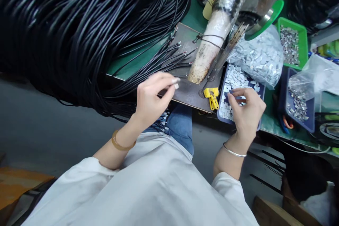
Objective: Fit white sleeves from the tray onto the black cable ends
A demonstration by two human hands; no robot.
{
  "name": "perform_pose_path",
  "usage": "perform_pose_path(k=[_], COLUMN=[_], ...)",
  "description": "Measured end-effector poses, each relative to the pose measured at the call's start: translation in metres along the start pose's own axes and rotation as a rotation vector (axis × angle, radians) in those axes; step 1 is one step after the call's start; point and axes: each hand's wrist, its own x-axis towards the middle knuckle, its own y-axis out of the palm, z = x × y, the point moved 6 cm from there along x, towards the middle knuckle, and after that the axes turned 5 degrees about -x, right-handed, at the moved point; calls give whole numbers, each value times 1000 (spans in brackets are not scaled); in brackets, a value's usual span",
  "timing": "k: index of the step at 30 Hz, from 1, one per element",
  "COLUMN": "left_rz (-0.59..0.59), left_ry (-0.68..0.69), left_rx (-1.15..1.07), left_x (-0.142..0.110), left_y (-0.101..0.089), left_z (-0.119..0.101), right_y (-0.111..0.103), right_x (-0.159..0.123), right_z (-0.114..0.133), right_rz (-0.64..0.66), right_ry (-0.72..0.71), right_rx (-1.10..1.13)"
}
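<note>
Two hands [153,95] overhang board [185,93] and tray [225,119] edges.

You wear a white shirt [164,183], blue jeans [181,123], an amber bangle [123,146] at lower left and a silver bangle [233,152] at lower right. At upper left you have black cables [79,31] on a green table [129,65]; right of centre, a yellow clip [212,94] and a navy tray [225,119] of whitish pieces [226,110]; at upper right, a green tray [304,42]

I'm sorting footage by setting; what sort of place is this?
Probably a cable-assembly workshop: bulky bundles of black cables, a dark blue tray of small pale pieces, and a green bin of small metal-looking parts.
</note>
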Motion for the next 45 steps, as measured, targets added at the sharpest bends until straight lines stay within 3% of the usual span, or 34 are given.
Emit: perform_pose_path(k=[1,6,9,12,17,19,21,23,25,27,29,36,42,45], left_rz=[-17,136,192,384,821,975,1047,928,652,409,302,265,248,308], left_ry=[50,151,221,265,128,18,-159,-372,-533,-591,-587,-500,-435,-415], left_rx=[92,288,252,93,-276,-454,-649,-813,-897,-919,-915,-765,-745,-718], left_x=[7,23,16,2,-21,-32,-40,-40,-35,-29,-25,-19,-20,-20], left_y=[2,28,29,23,26,35,47,57,61,60,59,55,56,55], left_z=[3,15,3,-14,-29,-31,-30,-22,-8,2,5,-5,-9,-11], right_y=[5,12,8,3,-15,-23,-28,-30,-30,-23,-11,22,27,28], right_x=[5,14,10,4,-9,-16,-25,-33,-42,-49,-52,-47,-43,-43], right_z=[-2,4,4,-1,2,11,22,37,57,76,87,84,81,79], right_rz=[40,167,158,95,-124,-213,-267,-312,-373,-369,-319,-125,-45,-32], right_ry=[-12,-69,-91,-81,-25,18,76,96,22,-82,-140,0,27,37], right_rx=[-8,-200,-331,-328,-102,16,175,318,323,275,298,648,737,752])
